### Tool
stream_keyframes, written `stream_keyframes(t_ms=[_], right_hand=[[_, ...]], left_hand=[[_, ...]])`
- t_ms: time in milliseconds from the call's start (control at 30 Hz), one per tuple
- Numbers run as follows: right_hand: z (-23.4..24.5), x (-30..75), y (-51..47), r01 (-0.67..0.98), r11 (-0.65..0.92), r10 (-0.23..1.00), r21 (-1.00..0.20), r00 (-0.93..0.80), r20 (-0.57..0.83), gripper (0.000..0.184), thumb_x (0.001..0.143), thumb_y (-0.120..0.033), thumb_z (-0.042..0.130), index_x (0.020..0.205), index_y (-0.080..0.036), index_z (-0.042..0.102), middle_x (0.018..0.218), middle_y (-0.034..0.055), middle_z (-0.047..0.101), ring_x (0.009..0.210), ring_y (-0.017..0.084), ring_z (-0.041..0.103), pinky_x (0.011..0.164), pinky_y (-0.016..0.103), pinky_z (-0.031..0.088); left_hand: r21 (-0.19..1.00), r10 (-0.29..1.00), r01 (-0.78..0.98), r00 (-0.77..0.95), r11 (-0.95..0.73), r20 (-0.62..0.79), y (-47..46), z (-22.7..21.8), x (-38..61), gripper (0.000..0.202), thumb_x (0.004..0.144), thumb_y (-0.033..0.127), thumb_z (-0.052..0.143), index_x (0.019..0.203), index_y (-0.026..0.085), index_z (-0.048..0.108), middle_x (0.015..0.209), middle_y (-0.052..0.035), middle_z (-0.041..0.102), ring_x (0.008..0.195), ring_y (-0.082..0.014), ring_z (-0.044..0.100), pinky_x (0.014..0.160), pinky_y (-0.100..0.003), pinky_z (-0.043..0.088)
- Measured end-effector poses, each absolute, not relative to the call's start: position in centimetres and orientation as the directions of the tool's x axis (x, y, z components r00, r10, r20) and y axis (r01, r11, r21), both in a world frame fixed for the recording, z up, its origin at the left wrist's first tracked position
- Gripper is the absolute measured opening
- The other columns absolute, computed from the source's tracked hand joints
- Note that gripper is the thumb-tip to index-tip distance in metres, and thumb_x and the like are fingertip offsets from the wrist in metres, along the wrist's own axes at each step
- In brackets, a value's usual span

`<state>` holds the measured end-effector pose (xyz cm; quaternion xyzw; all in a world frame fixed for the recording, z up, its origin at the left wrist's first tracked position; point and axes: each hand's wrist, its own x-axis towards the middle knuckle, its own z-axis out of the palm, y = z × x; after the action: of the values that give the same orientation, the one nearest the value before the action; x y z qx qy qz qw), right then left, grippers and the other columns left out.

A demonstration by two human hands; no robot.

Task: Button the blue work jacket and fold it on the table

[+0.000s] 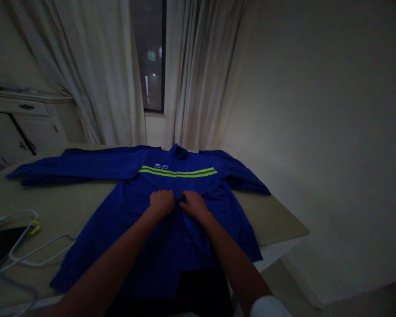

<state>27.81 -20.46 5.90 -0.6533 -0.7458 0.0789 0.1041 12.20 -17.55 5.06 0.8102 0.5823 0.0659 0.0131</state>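
A blue work jacket [128,207] with two yellow-green reflective stripes [177,172] lies spread flat, front up, on a table [270,218], sleeves stretched out to both sides. My left hand [162,201] and my right hand [193,204] rest side by side at the jacket's centre front, just below the stripes. Both have their fingers curled and pinched onto the fabric at the front closure. My forearms reach in from the bottom of the view.
White wire hangers [26,246] and a dark flat object [3,244] lie at the table's left near edge. Pale curtains [112,75] frame a dark window [150,53] behind. A cabinet [23,125] stands at far left; a bare wall at right.
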Motion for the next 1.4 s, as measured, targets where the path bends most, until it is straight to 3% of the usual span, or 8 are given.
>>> stream_keyframes(t_ms=[200, 300, 433, 533, 767, 833, 1133, 1400], right_hand=[[5.1, 27.9, -20.9, 0.981, 0.058, 0.985, -0.183, -0.026, 0.172, 0.018, 0.100, -0.031, 0.058, 0.113, -0.024, 0.068, 0.123, 0.0086, 0.065, 0.095, 0.022, 0.069, 0.077, 0.031, 0.047], [4.7, 27.4, -20.8, 0.977, 0.072, 0.975, -0.202, -0.026, 0.222, 0.016, 0.098, -0.025, 0.058, 0.112, -0.025, 0.065, 0.123, 0.0068, 0.063, 0.091, 0.020, 0.068, 0.072, 0.029, 0.044], [3.3, 28.1, -20.3, 0.939, 0.116, 0.965, -0.324, -0.029, 0.260, 0.009, 0.095, -0.024, 0.061, 0.104, -0.022, 0.064, 0.111, 0.0045, 0.064, 0.098, 0.018, 0.064, 0.078, 0.027, 0.044], [2.7, 28.6, -20.2, 0.930, 0.137, 0.964, -0.340, -0.046, 0.260, 0.010, 0.095, -0.024, 0.061, 0.103, -0.021, 0.066, 0.110, 0.0047, 0.065, 0.098, 0.018, 0.063, 0.081, 0.026, 0.045], [5.0, 26.9, -20.1, 0.989, 0.146, 0.967, -0.026, -0.138, 0.215, 0.020, 0.096, -0.021, 0.057, 0.108, -0.016, 0.071, 0.111, 0.0146, 0.069, 0.105, 0.026, 0.066, 0.085, 0.034, 0.047], [5.7, 26.4, -20.0, 0.995, 0.101, 0.971, -0.006, -0.097, 0.220, 0.023, 0.095, -0.019, 0.055, 0.111, -0.014, 0.071, 0.112, 0.0165, 0.070, 0.103, 0.027, 0.068, 0.082, 0.034, 0.048], [4.0, 27.1, -20.0, 0.965, 0.018, 0.981, -0.263, 0.033, 0.190, 0.018, 0.093, -0.027, 0.060, 0.107, -0.022, 0.070, 0.112, 0.0082, 0.068, 0.095, 0.022, 0.068, 0.074, 0.030, 0.046], [3.2, 27.9, -19.9, 0.917, 0.130, 0.972, -0.378, -0.042, 0.232, 0.011, 0.090, -0.025, 0.063, 0.097, -0.022, 0.070, 0.106, 0.0048, 0.067, 0.093, 0.019, 0.064, 0.078, 0.028, 0.046]], left_hand=[[0.241, 0.856, 0.840, 0.402, -0.486, 0.324, -17.2, 1.6, 11.8, 0.030, 0.103, 0.029, 0.041, 0.120, 0.023, 0.065, 0.126, -0.0142, 0.067, 0.120, -0.0301, 0.058, 0.100, -0.046, 0.041], [0.283, 0.837, 0.797, 0.451, -0.534, 0.310, -17.2, 1.3, 11.4, 0.027, 0.101, 0.027, 0.044, 0.118, 0.024, 0.065, 0.125, -0.0110, 0.069, 0.119, -0.0285, 0.059, 0.103, -0.047, 0.037], [0.296, 0.878, 0.838, 0.374, -0.458, 0.297, -17.1, 1.7, 11.5, 0.021, 0.097, 0.031, 0.051, 0.108, 0.021, 0.066, 0.113, -0.0114, 0.070, 0.111, -0.0308, 0.060, 0.096, -0.047, 0.038], [0.294, 0.864, 0.821, 0.409, -0.489, 0.294, -17.0, 1.7, 11.5, 0.019, 0.096, 0.031, 0.054, 0.102, 0.023, 0.069, 0.110, -0.0104, 0.070, 0.111, -0.0310, 0.059, 0.094, -0.047, 0.036], [0.257, 0.815, 0.789, 0.464, -0.559, 0.347, -16.8, 1.9, 11.1, 0.027, 0.100, 0.023, 0.045, 0.101, 0.026, 0.071, 0.110, -0.0088, 0.068, 0.111, -0.0284, 0.057, 0.094, -0.048, 0.033], [0.239, 0.805, 0.798, 0.438, -0.553, 0.400, -17.0, 2.3, 11.1, 0.027, 0.101, 0.023, 0.044, 0.101, 0.025, 0.070, 0.111, -0.0094, 0.067, 0.111, -0.0286, 0.056, 0.095, -0.049, 0.032], [0.266, 0.812, 0.806, 0.388, -0.529, 0.437, -17.6, 2.6, 11.2, 0.027, 0.102, 0.023, 0.045, 0.103, 0.027, 0.072, 0.112, -0.0084, 0.069, 0.112, -0.0277, 0.056, 0.097, -0.049, 0.030], [0.323, 0.814, 0.777, 0.384, -0.540, 0.436, -17.5, 2.5, 11.0, 0.017, 0.093, 0.026, 0.056, 0.096, 0.025, 0.073, 0.107, -0.0064, 0.070, 0.109, -0.0276, 0.059, 0.097, -0.048, 0.031]])
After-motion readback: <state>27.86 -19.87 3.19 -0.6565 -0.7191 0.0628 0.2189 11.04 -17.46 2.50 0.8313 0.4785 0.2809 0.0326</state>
